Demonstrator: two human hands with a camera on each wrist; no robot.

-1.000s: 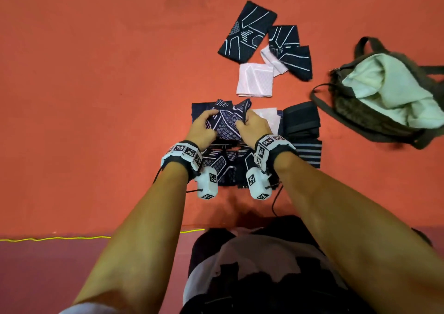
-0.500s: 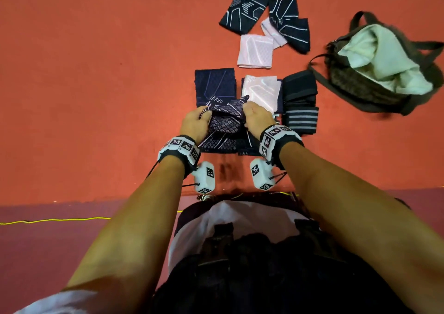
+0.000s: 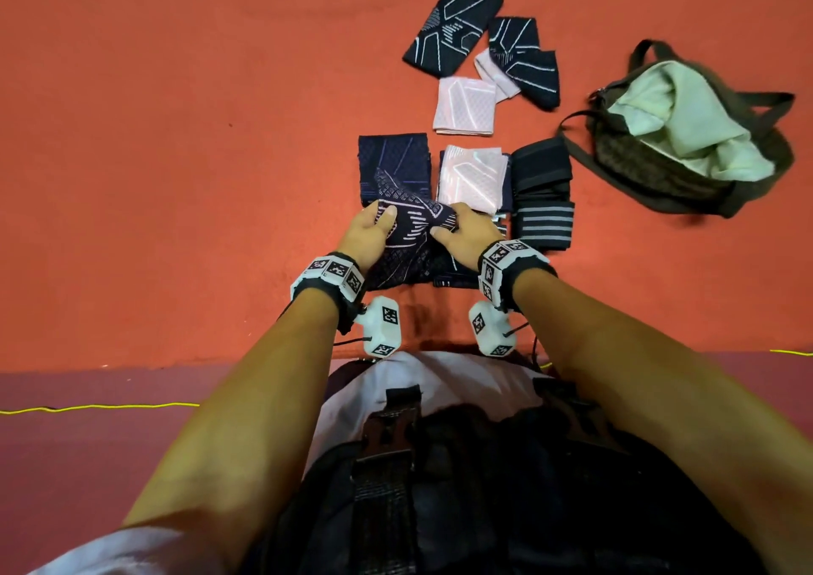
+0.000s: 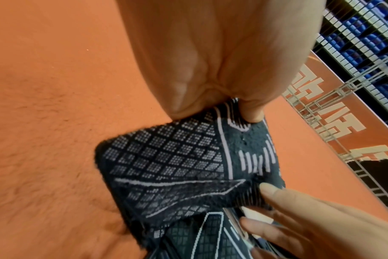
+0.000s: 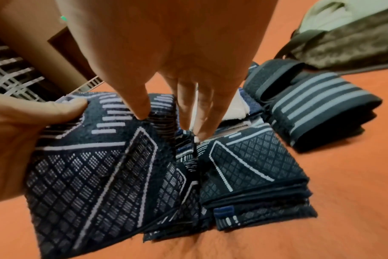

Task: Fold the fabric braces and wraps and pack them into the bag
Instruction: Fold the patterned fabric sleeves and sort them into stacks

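Both hands, left hand (image 3: pixel 368 235) and right hand (image 3: pixel 467 235), pinch the half-folded navy brace (image 3: pixel 409 227) above the floor stacks, so a loose grip probably lets it spring open and knock the folded pile (image 5: pixel 255 175) beside it.

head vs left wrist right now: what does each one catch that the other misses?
Head only: the open bag with pale cloth inside, the folded pink brace, the grey-striped wrap, and the loose braces farther out.

Left wrist only: close-up of the left thumb pinching the fabric's top edge, plus a wire fence in the background.

Both: the left hand and right hand gripping the dark patterned brace over the orange floor.
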